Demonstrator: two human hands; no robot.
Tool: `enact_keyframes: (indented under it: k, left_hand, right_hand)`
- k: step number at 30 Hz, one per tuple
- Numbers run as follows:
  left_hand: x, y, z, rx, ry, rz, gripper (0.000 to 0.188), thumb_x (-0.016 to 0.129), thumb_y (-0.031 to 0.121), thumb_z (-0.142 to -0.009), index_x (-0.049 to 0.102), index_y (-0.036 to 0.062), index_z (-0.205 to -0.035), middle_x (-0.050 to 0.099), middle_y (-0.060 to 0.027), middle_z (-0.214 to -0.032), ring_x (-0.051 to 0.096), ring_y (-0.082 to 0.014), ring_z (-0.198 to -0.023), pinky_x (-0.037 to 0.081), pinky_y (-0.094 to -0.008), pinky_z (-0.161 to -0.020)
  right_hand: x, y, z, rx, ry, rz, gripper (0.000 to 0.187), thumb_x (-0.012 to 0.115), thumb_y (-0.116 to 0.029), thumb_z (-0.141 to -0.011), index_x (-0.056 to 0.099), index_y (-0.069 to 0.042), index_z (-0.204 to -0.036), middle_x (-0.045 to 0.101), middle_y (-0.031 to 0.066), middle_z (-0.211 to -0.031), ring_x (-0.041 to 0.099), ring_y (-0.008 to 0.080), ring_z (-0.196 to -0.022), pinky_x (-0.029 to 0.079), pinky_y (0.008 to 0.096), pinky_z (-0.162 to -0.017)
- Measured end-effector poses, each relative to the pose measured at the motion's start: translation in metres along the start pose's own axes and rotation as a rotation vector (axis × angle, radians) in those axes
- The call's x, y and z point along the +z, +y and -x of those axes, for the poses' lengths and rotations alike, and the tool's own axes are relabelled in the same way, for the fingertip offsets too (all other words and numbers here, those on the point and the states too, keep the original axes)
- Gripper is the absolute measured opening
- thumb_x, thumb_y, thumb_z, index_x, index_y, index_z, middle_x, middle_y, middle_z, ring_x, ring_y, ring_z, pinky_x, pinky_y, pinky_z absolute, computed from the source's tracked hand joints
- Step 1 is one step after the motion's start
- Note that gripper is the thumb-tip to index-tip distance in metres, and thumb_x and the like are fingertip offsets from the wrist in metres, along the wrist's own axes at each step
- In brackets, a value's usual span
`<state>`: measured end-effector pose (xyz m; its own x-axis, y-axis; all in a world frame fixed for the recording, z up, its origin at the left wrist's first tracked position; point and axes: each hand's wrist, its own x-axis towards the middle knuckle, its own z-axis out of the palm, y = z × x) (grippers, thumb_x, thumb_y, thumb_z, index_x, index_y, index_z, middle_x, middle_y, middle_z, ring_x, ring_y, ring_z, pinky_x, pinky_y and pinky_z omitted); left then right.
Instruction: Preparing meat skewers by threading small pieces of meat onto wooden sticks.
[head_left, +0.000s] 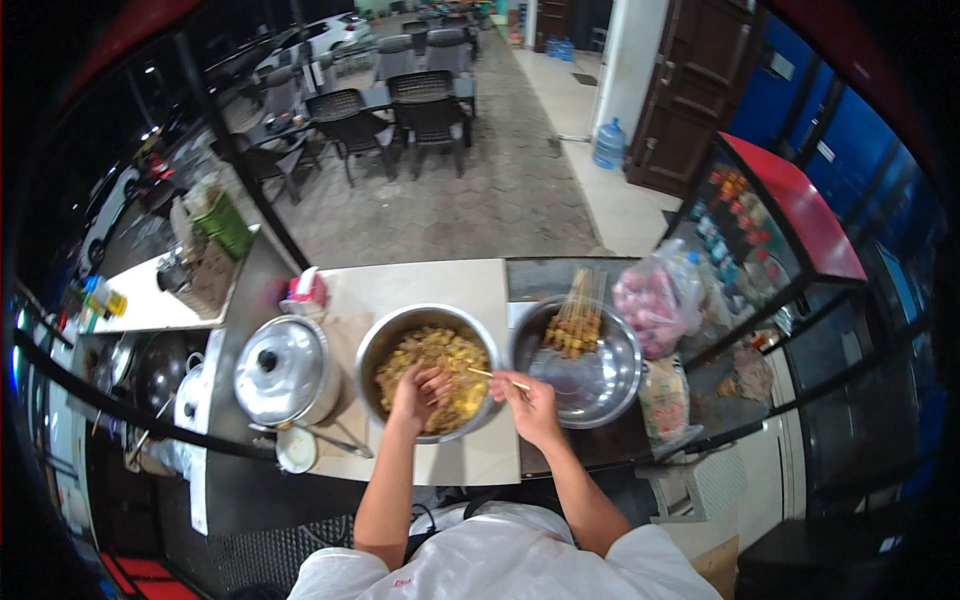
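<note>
A large steel bowl of yellowish marinated meat pieces stands in front of me. My left hand is over the meat, its fingers loosely bent and apart; its fingertips are close to the pieces, and I make out nothing held in them. My right hand is closed on a thin wooden skewer at the bowl's right rim. The skewer points left over the meat, its visible length bare. To the right, a second steel bowl holds several loaded skewers, their sticks pointing away from me.
Left of the meat bowl stands a lidded metal pot, with tongs and a small pale-green-rimmed dish near it. A plastic bag of pinkish items and a red-topped glass display case are on the right. Chairs stand beyond the counter.
</note>
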<state>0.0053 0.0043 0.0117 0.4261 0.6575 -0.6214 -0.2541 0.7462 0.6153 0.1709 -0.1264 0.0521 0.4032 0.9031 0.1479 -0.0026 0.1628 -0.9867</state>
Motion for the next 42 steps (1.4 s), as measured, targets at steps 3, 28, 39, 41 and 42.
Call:
enact_keyframes:
  k: [3, 28, 39, 41, 42]
  left_hand:
    - [-0.005, -0.011, -0.001, 0.009, -0.019, -0.120, 0.048, 0.046, 0.044, -0.087, 0.052, 0.0054, -0.115, 0.062, -0.0108, -0.102, 0.058, -0.0213, -0.084, 0.044, -0.0349, -0.071]
    - [-0.010, -0.044, 0.013, 0.324, 0.372, -0.283, 0.043, 0.045, 0.031, -0.088, 0.050, 0.0031, -0.120, 0.060, -0.0064, -0.111, 0.054, -0.0165, -0.096, 0.038, -0.0333, -0.081]
    - [-0.032, -0.034, -0.009, 0.437, 0.454, -0.430, 0.034, 0.053, 0.028, -0.087, 0.058, 0.0045, -0.110, 0.063, -0.0051, -0.100, 0.058, -0.0145, -0.089, 0.043, -0.0311, -0.074]
    - [-0.024, -0.034, -0.015, 0.428, 0.470, -0.456, 0.032, 0.054, 0.028, -0.086, 0.060, 0.0057, -0.108, 0.063, -0.0040, -0.098, 0.057, -0.0149, -0.089, 0.042, -0.0305, -0.074]
    - [-0.019, -0.034, -0.018, 0.425, 0.456, -0.457, 0.032, 0.054, 0.028, -0.086, 0.060, 0.0057, -0.108, 0.063, -0.0040, -0.098, 0.057, -0.0147, -0.089, 0.042, -0.0302, -0.074]
  right_hand:
    - [-0.063, -0.010, -0.026, -0.014, 0.062, -0.022, 0.022, 0.053, -0.015, -0.091, 0.061, 0.002, -0.103, 0.065, 0.0082, -0.087, 0.060, 0.0115, -0.075, 0.049, 0.0244, -0.068]
    - [-0.293, 0.066, -0.198, 0.093, 0.051, 0.548, 0.025, 0.066, -0.015, -0.076, 0.064, 0.000, -0.097, 0.065, 0.0114, -0.079, 0.061, 0.0169, -0.068, 0.048, 0.0295, -0.065]
    - [-0.353, 0.047, 0.121, 0.428, 1.100, 0.736, 0.033, 0.065, -0.028, -0.078, 0.059, 0.003, -0.070, 0.057, 0.0096, -0.065, 0.053, 0.0183, -0.059, 0.042, 0.0346, -0.059]
    - [-0.360, 0.085, 0.167, 0.675, 1.136, 0.846, 0.042, 0.067, -0.041, -0.073, 0.059, 0.000, -0.067, 0.057, 0.0091, -0.062, 0.056, 0.0219, -0.058, 0.044, 0.0342, -0.055]
    - [-0.367, 0.108, 0.182, 0.788, 1.068, 0.683, 0.039, 0.066, -0.040, -0.075, 0.059, -0.002, -0.067, 0.056, 0.0070, -0.062, 0.055, 0.0189, -0.054, 0.042, 0.0320, -0.049]
